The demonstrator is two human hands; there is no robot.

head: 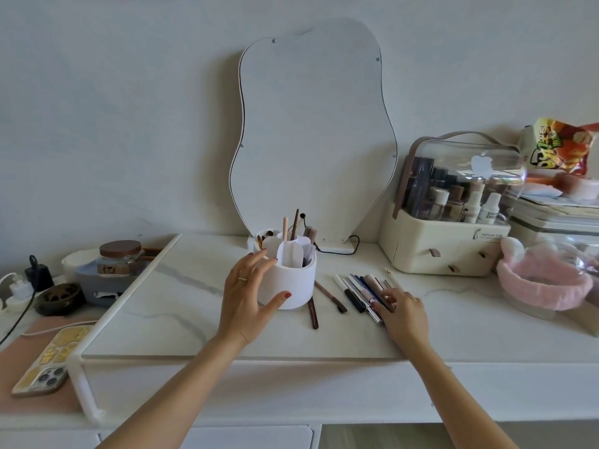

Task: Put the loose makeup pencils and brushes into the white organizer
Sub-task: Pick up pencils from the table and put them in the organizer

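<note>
The white round organizer (293,280) stands at the middle of the marble top, with a pink pencil and a brown brush upright in its compartments. My left hand (248,298) is spread around its left side, thumb on the front wall and fingertips at the rim. To its right lies a row of several loose pencils and pens (359,288). My right hand (400,311) rests on the near end of that row, fingers bent over a few of them. Two brown brushes (327,294) lie just right of the organizer's base.
A wavy mirror (312,134) leans on the wall behind. A cream cosmetics case (450,251) with a clear lid sits at the right, a pink fluffy headband (544,286) beside it. On the left are a glass jar (120,259), chargers and a phone (52,361).
</note>
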